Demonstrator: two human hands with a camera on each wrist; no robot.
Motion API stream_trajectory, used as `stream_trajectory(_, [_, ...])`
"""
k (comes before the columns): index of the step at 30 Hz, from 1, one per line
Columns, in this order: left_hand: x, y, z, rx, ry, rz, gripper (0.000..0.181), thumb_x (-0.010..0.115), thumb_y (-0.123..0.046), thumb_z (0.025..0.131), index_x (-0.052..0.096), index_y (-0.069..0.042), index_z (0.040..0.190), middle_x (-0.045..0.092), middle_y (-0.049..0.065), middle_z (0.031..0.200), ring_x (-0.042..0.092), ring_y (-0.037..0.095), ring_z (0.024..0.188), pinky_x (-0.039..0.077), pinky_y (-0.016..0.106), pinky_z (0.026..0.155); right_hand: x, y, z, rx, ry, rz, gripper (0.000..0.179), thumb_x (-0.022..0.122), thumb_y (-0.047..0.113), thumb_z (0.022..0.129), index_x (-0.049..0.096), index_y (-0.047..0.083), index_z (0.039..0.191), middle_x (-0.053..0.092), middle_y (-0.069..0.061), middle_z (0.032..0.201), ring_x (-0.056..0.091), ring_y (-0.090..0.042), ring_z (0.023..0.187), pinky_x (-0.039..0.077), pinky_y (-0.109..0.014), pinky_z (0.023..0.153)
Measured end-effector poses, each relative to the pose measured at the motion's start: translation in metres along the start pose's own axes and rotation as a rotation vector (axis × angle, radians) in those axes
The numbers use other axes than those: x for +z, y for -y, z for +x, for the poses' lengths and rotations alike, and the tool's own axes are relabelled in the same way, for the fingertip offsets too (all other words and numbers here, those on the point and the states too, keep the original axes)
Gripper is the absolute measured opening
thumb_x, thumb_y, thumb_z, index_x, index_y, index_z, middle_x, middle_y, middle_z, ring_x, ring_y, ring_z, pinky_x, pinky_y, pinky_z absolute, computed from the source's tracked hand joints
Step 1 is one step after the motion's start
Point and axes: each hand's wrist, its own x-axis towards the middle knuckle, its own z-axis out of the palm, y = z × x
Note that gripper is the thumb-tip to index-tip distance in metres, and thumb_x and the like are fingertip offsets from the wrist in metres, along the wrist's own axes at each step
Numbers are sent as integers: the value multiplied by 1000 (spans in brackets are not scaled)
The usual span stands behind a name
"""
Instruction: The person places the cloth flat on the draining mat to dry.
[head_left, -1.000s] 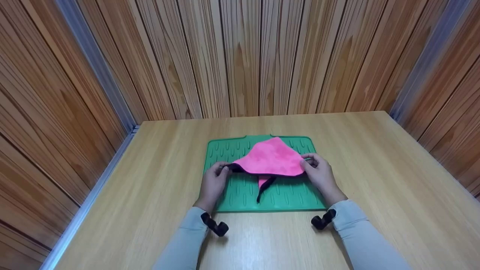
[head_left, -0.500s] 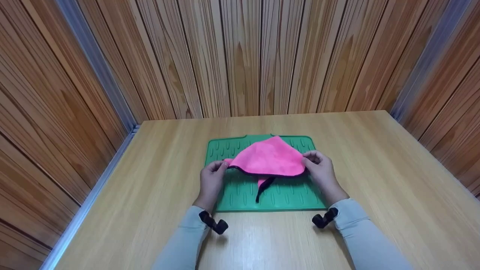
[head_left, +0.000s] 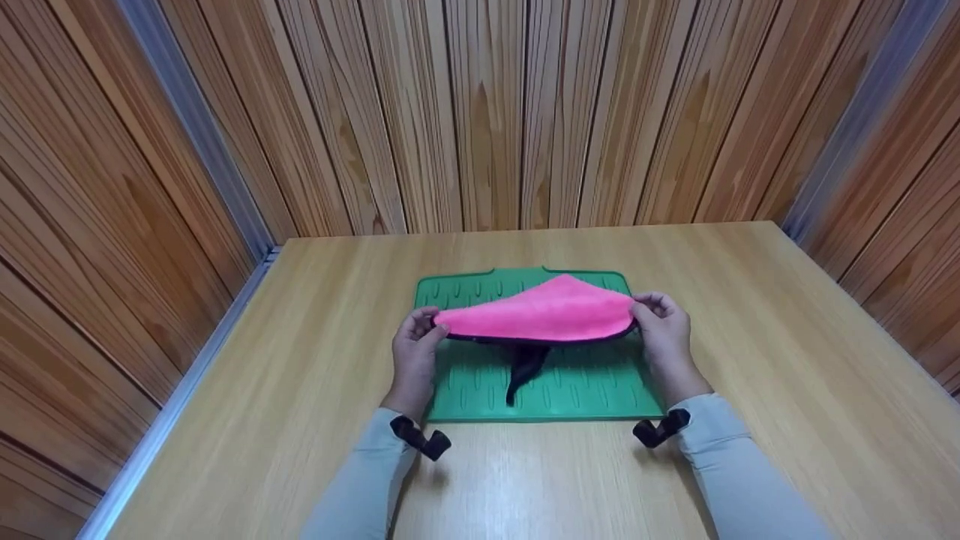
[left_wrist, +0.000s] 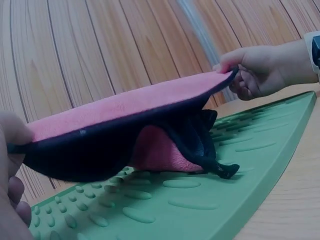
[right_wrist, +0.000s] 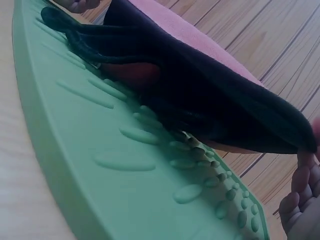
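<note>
Pinching pink cloth (head_left: 540, 319) at both ends: my left hand (head_left: 412, 364) grips one, my right hand (head_left: 669, 346) other. Cloth spans between, raised over green mat (head_left: 469, 394), dark underside (left_wrist: 90, 155) beneath, fold (head_left: 527, 364) hanging toward mat. Mat lies on wooden table (head_left: 532, 480), plank wall (head_left: 487, 112) beyond.

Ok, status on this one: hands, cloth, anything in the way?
Left hand and right hand each pinching an end of the pink cloth. Near edge held above green mat, dark fold drooping beneath. Nothing visible blocking either hand.
</note>
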Motion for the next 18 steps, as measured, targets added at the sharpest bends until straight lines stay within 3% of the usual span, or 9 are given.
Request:
stream_trajectory(3, [0, 2, 0, -8, 50, 9, 29, 63, 4, 103, 71, 2, 131, 70, 0, 111, 61, 11, 101, 54, 22, 91, 1, -3, -1, -11, 2, -2, 10, 64, 11, 110, 70, 9, 118, 65, 14, 89, 58, -5, 83, 54, -16, 75])
stream_trajectory(7, [2, 2, -2, -41, 132, 123, 36, 57, -3, 105, 70, 4, 138, 72, 13, 133, 62, 17, 113, 51, 25, 98, 4, -7, -2, 3, 37, -66, 13, 63, 13, 111, 69, 7, 121, 63, 15, 89, 59, -3, 86, 53, -15, 78])
stream_trajectory(12, [6, 2, -3, -95, 159, 324, 42, 51, -19, 115, 69, -1, 148, 64, 20, 160, 57, 32, 152, 48, 43, 127, 4, -9, 0, 24, 110, -231, 40, 61, 27, 115, 67, -1, 143, 71, 14, 105, 62, 4, 94, 52, -11, 84])
stream_trajectory(15, [8, 3, -3, -110, 156, 403, 46, 49, -26, 118, 66, -3, 154, 59, 19, 168, 47, 37, 165, 39, 53, 137, 4, -9, 0, 14, 167, -344, 50, 60, 32, 116, 64, -3, 151, 77, -2, 125, 62, 4, 98, 52, -11, 85])
stream_trajectory(18, [8, 4, -3, -122, 158, 426, 50, 47, -29, 120, 61, -2, 159, 55, 20, 172, 41, 38, 169, 34, 55, 140, 6, -8, -1, 2, 213, -414, 53, 57, 33, 117, 61, -4, 155, 71, -22, 146, 66, -3, 107, 52, -10, 86])
